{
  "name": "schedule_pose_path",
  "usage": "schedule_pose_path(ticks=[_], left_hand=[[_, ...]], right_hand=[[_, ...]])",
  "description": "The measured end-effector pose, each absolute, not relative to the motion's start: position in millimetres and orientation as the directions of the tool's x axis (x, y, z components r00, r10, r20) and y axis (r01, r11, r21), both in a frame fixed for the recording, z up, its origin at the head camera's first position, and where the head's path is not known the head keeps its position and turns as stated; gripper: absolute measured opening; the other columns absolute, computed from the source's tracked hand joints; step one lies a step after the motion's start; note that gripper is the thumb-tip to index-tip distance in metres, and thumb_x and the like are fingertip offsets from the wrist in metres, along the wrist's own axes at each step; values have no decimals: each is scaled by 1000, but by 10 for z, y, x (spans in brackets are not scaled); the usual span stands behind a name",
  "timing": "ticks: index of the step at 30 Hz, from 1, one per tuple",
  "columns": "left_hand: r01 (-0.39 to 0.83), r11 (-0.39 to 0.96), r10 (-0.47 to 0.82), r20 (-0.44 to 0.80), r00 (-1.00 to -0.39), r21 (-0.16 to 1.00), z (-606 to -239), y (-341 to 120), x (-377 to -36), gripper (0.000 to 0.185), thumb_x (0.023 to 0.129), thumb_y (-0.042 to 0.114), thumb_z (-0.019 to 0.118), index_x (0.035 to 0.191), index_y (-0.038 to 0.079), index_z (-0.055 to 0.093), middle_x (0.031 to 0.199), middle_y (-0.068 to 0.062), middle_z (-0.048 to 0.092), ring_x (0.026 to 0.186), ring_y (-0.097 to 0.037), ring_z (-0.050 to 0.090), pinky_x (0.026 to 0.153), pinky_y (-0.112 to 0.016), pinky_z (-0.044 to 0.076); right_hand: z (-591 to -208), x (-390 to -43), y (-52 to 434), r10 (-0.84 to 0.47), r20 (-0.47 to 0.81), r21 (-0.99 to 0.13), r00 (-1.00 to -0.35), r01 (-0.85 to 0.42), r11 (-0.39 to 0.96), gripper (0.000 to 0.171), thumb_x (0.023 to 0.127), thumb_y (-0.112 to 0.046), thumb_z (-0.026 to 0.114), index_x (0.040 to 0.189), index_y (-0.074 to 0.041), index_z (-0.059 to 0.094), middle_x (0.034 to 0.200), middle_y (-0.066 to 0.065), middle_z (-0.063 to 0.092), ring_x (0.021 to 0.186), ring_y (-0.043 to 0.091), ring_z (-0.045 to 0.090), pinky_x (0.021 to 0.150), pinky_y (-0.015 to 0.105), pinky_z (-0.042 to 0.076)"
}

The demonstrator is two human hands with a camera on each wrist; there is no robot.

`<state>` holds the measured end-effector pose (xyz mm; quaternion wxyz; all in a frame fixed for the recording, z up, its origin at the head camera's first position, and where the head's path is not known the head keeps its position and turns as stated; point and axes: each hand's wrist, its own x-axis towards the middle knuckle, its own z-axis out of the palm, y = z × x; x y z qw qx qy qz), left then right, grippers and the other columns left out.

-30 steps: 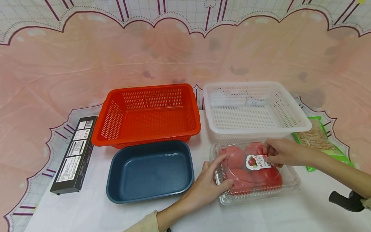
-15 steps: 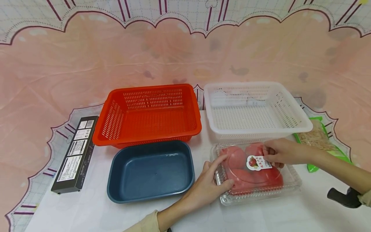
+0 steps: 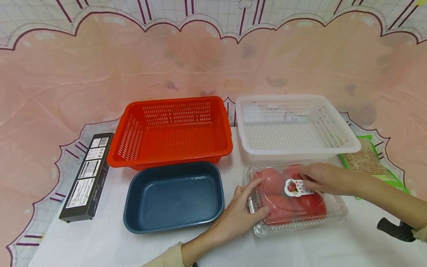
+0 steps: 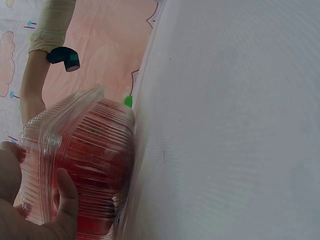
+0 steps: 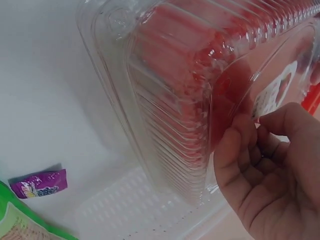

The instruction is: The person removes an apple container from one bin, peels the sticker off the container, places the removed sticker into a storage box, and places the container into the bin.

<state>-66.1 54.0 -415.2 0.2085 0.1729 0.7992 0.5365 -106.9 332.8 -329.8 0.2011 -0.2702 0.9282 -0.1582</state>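
A clear plastic clamshell box (image 3: 333,209) with several red round fruits (image 3: 271,181), like tomatoes, lies on the white table. My left hand (image 3: 235,217) holds its left end: the thumb lies on the near corner, the index finger across the lid. In the left wrist view the thumb (image 4: 67,202) presses the box's side below the rim. My right hand (image 3: 328,178) is over the lid at the right end of a white fruit label (image 3: 291,187). In the right wrist view its curled thumb and index finger meet at the label's edge (image 5: 270,100); the exact pinch is partly hidden.
A white basket (image 3: 300,151) stands behind the box. Left of it are a red basket (image 3: 170,157) and a dark blue basin (image 3: 176,200). A long black box (image 3: 83,178) lies far left. A green-edged bag (image 3: 363,157) and small purple packet (image 5: 40,183) are at the right.
The right hand has turned slightly and its knuckles have rolled forward over the label's right end. My left hand and the box stay in place.
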Motion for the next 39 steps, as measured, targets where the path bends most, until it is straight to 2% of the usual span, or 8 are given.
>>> schedule_pose_path(ticks=[3, 6, 8, 10, 20, 30, 36, 39], left_hand=[[64, 369, 498, -140, -856, 927, -4151, 545, -657, 64, 84, 55, 64, 137, 62, 29, 110, 1, 43, 98, -18, 50, 75, -33, 44], [75, 373, 495, -130, -859, 925, -4152, 546, -654, 64, 84, 54, 64, 138, 61, 29, 109, 1, 43, 96, -18, 50, 74, -32, 44], [78, 374, 494, -128, -860, 924, -4153, 547, -654, 64, 84, 54, 64, 138, 61, 30, 108, 1, 43, 96, -17, 50, 74, -32, 43], [77, 373, 495, -128, -860, 925, -4153, 547, -655, 64, 84, 53, 64, 137, 61, 30, 108, 1, 43, 97, -18, 49, 74, -33, 43], [68, 374, 495, -138, -858, 925, -4150, 547, -648, 64, 84, 52, 65, 137, 61, 30, 107, 0, 43, 93, -18, 50, 71, -33, 43], [61, 363, 501, -139, -854, 930, -4165, 545, -657, 64, 84, 54, 64, 138, 61, 29, 111, 1, 43, 102, -19, 49, 77, -36, 45], [73, 370, 497, -131, -858, 926, -4165, 545, -651, 65, 84, 53, 65, 138, 61, 29, 109, 1, 43, 98, -18, 49, 77, -35, 43], [75, 371, 499, -131, -857, 926, -4156, 544, -655, 65, 84, 53, 64, 138, 61, 29, 109, 1, 43, 99, -18, 49, 77, -35, 44]], right_hand=[[-3314, -1056, 3334, -579, -255, -354, -774, -482, 801, 16, 94, -20, 61, 108, -14, 60, 84, -15, 58, 72, -4, 50, 62, 18, 48], [-3315, -1055, 3350, -589, -249, -349, -769, -496, 795, 10, 93, -19, 60, 102, -14, 58, 81, -15, 54, 70, -5, 48, 60, 18, 46], [-3311, -1061, 3367, -597, -254, -377, -761, -490, 786, 4, 93, -16, 59, 92, -16, 55, 77, -15, 50, 69, -5, 45, 58, 17, 44], [-3302, -1068, 3381, -601, -264, -406, -754, -478, 779, 10, 92, -13, 58, 86, -18, 52, 74, -14, 47, 68, -5, 44, 57, 16, 43], [-3280, -1061, 3398, -633, -253, -395, -732, -519, 758, 14, 90, -11, 59, 85, -20, 50, 76, -15, 45, 69, -6, 43, 57, 15, 42], [-3283, -1045, 3367, -657, -133, -306, -742, -600, 739, 22, 83, -14, 70, 75, -23, 51, 73, -15, 42, 67, -6, 37, 55, 15, 37], [-3279, -1053, 3366, -637, -161, -428, -754, -529, 733, 28, 84, -24, 75, 73, -21, 49, 67, -16, 43, 64, -6, 39, 54, 16, 38], [-3289, -1062, 3377, -622, -149, -490, -769, -489, 722, 22, 85, -16, 73, 81, -17, 51, 71, -15, 47, 66, -5, 43, 56, 16, 42]])
